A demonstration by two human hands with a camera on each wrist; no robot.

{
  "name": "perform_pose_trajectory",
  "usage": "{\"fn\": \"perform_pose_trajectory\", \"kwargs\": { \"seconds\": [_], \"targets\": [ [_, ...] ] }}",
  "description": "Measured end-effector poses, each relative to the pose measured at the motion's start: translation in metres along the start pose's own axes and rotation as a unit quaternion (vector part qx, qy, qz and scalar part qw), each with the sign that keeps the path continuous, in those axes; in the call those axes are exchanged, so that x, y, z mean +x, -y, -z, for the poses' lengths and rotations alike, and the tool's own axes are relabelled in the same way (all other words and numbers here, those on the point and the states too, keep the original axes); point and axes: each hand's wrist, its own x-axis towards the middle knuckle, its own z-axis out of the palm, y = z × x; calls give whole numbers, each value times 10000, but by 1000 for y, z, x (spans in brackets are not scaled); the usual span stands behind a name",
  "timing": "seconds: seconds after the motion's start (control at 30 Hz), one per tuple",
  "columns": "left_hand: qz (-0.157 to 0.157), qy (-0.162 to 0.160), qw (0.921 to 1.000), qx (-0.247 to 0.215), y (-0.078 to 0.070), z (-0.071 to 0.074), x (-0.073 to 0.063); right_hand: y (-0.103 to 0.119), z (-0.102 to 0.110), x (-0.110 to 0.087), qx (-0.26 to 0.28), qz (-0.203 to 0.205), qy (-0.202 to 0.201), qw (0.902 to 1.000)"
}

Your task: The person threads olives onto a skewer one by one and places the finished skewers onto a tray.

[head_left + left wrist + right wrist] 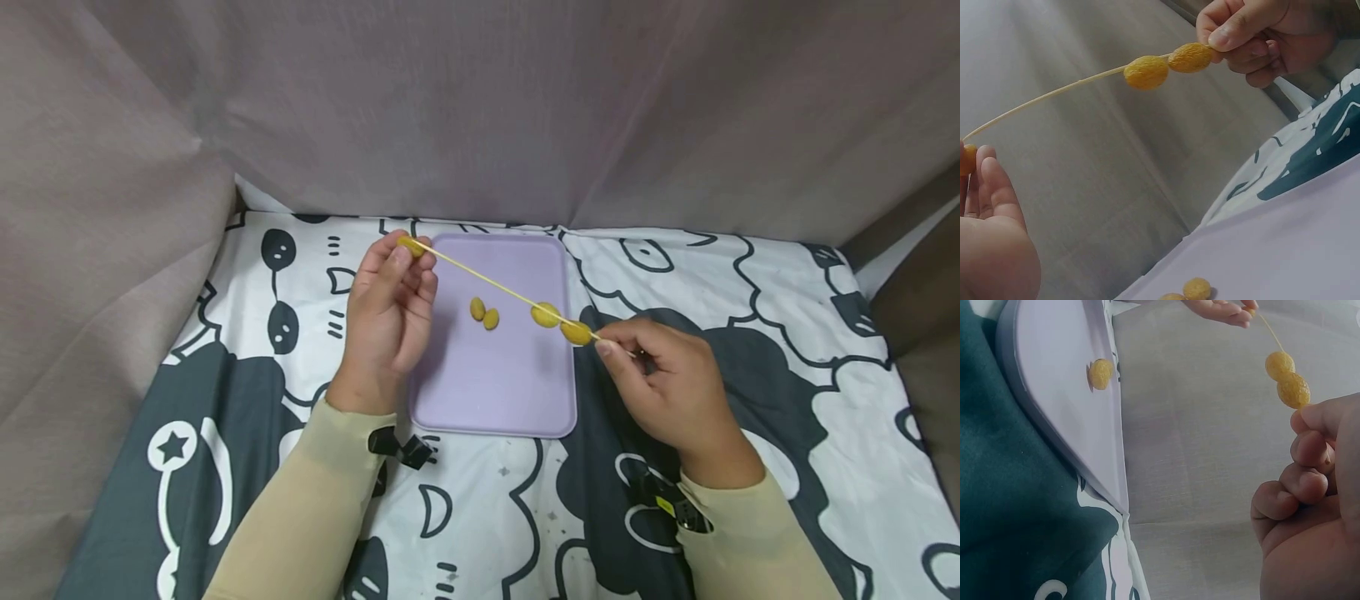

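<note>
A thin, pale wooden skewer [487, 282] slants between the two hands and bows slightly in the left wrist view. Two wrinkled yellow dried fruits [1146, 72] are threaded on it, side by side near its right end. My right hand [667, 387] pinches the skewer just beside them with thumb and forefinger, the other fingers curled. At the far end, my left hand [393, 312] pinches another yellow dried fruit [411, 246] against the skewer's tip. Whether the tip has pierced this fruit I cannot tell. Two more dried fruits [483, 314] lie on a lilac tray [495, 408] below.
Under the tray spreads a white and dark grey cloth [480, 517] with cartoon patterns. A grey-brown fabric curtain [450, 108] rises behind the table and along its left side. Small dark camera mounts [401, 447] sit on the wrists, over beige sleeves.
</note>
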Motion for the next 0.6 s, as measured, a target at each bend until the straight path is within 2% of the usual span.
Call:
{"fn": "perform_pose_trajectory", "kwargs": {
  "seconds": [0.6],
  "targets": [
    [-214,-123,9996,-129,-5,1,4,0,-1,1,39,48,111,9999]
  ]
}}
